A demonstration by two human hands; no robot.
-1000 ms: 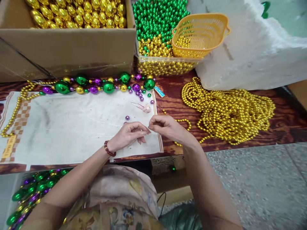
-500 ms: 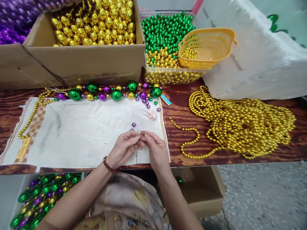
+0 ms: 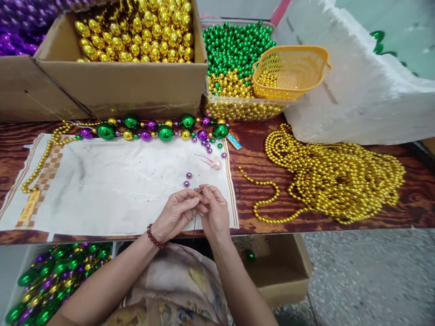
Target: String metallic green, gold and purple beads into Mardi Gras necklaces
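the right hand [image 3: 215,210] had swung inward over the cloth [image 3: 91,199] to join the left hand [image 3: 176,212]; both grips pinched a dark needle [image 3: 195,222] pointing to six o'clock, which suggested close two-handed work.

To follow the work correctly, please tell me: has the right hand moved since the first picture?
Yes, leftward. Earlier, the right hand overlapped the right edge of the white cloth; now it is left of this edge.

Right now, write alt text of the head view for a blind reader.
Left hand and right hand meet over a white cloth, pinching something thin; a multicoloured bead strand lies behind, gold bead strings to the right.
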